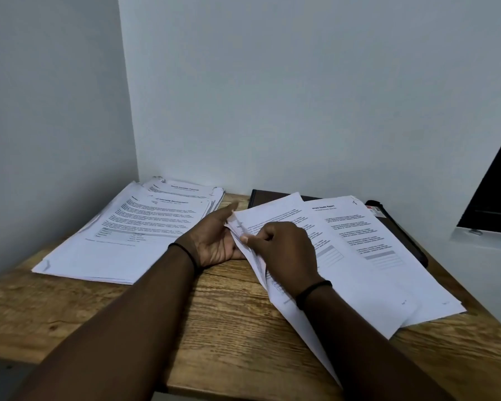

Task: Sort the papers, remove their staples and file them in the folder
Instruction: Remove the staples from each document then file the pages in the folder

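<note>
Right hand [284,250] pinches stapled papers [275,215] corner; staple hidden; left hand [214,241] beneath.

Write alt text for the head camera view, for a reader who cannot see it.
Two hands work a corner of a paper bundle: the left hand supports it, the right hand pinches it. A paper stack lies left on the wooden table; a dark folder lies behind.
</note>
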{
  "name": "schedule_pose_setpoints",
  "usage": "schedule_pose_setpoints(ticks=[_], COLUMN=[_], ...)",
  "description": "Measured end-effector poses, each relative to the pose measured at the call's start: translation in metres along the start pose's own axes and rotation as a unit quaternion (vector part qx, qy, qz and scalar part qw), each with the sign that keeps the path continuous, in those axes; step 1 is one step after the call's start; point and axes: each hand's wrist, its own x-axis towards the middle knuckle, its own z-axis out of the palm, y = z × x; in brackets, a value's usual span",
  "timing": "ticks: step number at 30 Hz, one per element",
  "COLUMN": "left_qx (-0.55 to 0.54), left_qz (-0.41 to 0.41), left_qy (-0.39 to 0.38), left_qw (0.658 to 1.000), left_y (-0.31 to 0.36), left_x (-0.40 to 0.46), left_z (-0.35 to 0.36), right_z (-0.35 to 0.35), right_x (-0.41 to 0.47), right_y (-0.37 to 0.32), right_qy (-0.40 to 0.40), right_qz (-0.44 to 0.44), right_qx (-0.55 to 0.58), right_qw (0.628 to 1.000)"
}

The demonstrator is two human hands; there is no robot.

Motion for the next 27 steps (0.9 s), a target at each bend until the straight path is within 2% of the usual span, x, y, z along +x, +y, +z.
schedule_pose_setpoints(ticks=[5, 10, 16, 19, 24, 27], left_qx=[0.026, 0.014, 0.008, 0.004, 0.002, -0.002], left_qz=[0.008, 0.011, -0.006, -0.014, -0.017, -0.002], left_qy=[0.047, 0.060, 0.042, 0.014, -0.019, -0.014], left_qw=[0.999, 0.998, 0.999, 1.000, 1.000, 1.000], left_y=[-0.0003, -0.0008, -0.0007, 0.0004, 0.0029, 0.0017], left_x=[-0.0001, 0.0032, 0.0050, 0.0038, -0.0012, -0.0001], left_z=[-0.0034, -0.0065, -0.0088, -0.0084, -0.0043, -0.0032], right_z=[-0.0034, -0.0071, -0.0037, 0.0008, -0.0008, -0.0011], right_x=[0.0002, -0.0017, -0.0051, -0.0060, -0.0032, -0.0024], right_y=[0.0052, 0.0039, -0.0001, -0.0025, 0.0024, 0.0042], right_qy=[0.053, 0.085, -0.027, -0.041, -0.034, -0.029], right_qz=[0.033, -0.036, -0.062, -0.078, -0.071, -0.045], right_qx=[0.030, -0.017, -0.097, -0.149, -0.127, -0.038], right_qw=[0.998, 0.996, 0.993, 0.985, 0.989, 0.998])
